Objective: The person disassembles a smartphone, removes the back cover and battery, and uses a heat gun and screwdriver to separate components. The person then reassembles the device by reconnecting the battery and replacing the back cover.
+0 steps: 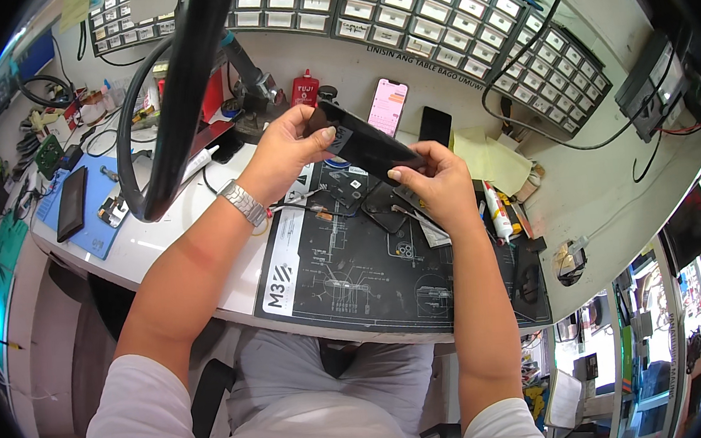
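In both hands I hold up a thin black phone-sized slab, apparently a phone or its screen panel [371, 144], tilted above the work mat. My left hand [293, 151] pinches its left end between thumb and fingers; a metal watch is on that wrist. My right hand [439, 184] grips the opposite end, thumb on the near edge. Below lies a black repair mat [324, 292] printed with white line drawings. On it rest a dark phone part [386, 209] and a thin cable [303, 206], partly hidden by my right hand. Whichever face points away from me is hidden.
A thick black tube [161, 135] arches down at the left. Behind stand a lit phone [388, 105], a dark phone [436, 125] and a red bottle [304, 88]. A white tube [498, 214] lies right, a blue mat [99, 209] left. Small drawers [399, 16] line the back.
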`<state>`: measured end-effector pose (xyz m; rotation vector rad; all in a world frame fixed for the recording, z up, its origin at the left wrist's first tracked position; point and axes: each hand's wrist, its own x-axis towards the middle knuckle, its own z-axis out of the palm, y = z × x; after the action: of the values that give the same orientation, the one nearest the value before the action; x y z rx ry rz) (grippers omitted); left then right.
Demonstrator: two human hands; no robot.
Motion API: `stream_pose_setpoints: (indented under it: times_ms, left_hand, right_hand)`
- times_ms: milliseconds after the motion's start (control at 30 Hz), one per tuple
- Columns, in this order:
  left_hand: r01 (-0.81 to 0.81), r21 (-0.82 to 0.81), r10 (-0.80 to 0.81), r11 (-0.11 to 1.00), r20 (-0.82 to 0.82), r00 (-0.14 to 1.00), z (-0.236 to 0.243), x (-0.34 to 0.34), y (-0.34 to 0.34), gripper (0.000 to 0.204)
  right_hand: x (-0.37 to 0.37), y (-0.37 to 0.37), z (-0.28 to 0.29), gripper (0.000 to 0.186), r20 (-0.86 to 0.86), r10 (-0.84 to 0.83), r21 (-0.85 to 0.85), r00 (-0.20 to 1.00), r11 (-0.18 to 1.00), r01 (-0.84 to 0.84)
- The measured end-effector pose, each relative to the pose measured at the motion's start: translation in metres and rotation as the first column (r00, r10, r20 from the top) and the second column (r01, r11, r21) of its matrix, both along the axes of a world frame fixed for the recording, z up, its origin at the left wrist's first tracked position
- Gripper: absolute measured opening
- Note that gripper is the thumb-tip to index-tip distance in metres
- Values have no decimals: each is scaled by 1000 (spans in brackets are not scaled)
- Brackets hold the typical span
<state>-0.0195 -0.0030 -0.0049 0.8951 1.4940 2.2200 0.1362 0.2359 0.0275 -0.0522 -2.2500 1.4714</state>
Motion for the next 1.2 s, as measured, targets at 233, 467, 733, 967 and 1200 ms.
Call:
stream_pose_setpoints:
  times_ms: [233,467,733,967,1200]
  left_hand:
    - [71,-347,-189,935,-322,928,15,20,-2,20]
    - [-63,-524,-430,849,-757,492,28,52,-14,21]
    - [-4,-753,-658,658,-578,482,35,69,-15,38]
    - [-39,-775,-703,630,-591,394,34,71,-10,45]
    - [-50,-871,-790,489,-467,397,45,73,3,47]
  right_hand:
    - [72,-14,7,24,13,-309,371,951,884,283]
    - [136,-39,-42,18,-283,-259,539,924,754,376]
    - [163,-42,-75,27,-344,-215,620,914,679,393]
    - [172,-40,-73,30,-273,-181,573,945,758,311]
    - [178,-41,-71,33,-204,-156,584,966,773,248]
